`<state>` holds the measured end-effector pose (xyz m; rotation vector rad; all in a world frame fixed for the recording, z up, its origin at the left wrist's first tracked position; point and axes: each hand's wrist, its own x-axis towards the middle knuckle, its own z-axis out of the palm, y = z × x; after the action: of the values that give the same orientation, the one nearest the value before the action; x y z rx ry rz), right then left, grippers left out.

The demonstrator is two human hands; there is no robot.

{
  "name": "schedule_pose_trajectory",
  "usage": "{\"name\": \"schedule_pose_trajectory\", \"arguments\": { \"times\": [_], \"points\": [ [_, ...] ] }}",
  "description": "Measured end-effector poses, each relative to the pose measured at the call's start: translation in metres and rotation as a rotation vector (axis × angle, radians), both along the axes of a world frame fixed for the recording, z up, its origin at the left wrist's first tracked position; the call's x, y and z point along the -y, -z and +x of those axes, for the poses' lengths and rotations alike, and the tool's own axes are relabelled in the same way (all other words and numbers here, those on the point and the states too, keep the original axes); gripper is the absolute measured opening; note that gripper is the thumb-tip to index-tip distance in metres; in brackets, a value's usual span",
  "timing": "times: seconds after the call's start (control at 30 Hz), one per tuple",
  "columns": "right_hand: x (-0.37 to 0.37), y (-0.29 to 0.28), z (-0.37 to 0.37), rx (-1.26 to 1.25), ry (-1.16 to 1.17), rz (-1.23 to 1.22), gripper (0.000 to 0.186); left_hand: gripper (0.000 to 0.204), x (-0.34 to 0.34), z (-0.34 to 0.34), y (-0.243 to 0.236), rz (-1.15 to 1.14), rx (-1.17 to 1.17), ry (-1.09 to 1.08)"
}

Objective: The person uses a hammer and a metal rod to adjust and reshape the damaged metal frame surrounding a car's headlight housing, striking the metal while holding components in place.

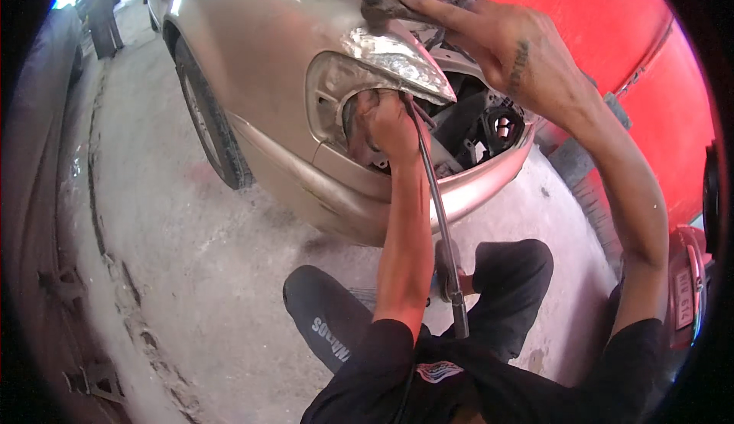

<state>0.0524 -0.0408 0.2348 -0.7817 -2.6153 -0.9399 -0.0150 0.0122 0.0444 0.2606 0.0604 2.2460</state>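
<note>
My right hand [501,45] grips a hammer [376,2], with a finger stretched along its handle. The hammer's dark head is at the top of the tan car fender [260,49], just above a bare-metal patch [390,53]. My left hand [391,127] reaches into the headlight opening [325,91] below that patch. Its fingers look curled; what they hold inside is hidden. Beside the left forearm, a long metal bar [436,202] runs from my lap up to the opening's upper edge. Whether that hand touches the bar is unclear.
The tan bumper [474,187] curves beneath the opening, with a front wheel [206,114] to the left. A red panel [604,11] rises at the right, near another red vehicle [682,286]. Grey covering [38,156] hangs along the left. The concrete floor [199,271] is cracked.
</note>
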Motion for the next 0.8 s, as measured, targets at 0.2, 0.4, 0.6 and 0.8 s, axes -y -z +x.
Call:
{"name": "schedule_pose_trajectory", "arguments": {
  "times": [0.2, 0.4, 0.6, 0.8],
  "points": [
    [0.002, 0.01, -0.002, 0.058, -0.043, 0.037, 0.08, 0.023, -0.001, 0.001, 0.002, -0.015, -0.042, 0.024],
    [0.007, 0.013, -0.001, -0.068, -0.089, -0.018, 0.081, 0.016, 0.0, -0.001, -0.002, 0.084, 0.057, 0.0],
    [0.003, 0.013, 0.02, -0.099, -0.035, -0.06, 0.076, 0.025, -0.002, -0.002, 0.007, -0.071, -0.247, -0.199],
    [0.009, 0.02, 0.04, -0.103, 0.06, -0.117, 0.066, 0.032, -0.001, 0.002, 0.015, 0.089, -0.17, 0.084]
  ]
}}
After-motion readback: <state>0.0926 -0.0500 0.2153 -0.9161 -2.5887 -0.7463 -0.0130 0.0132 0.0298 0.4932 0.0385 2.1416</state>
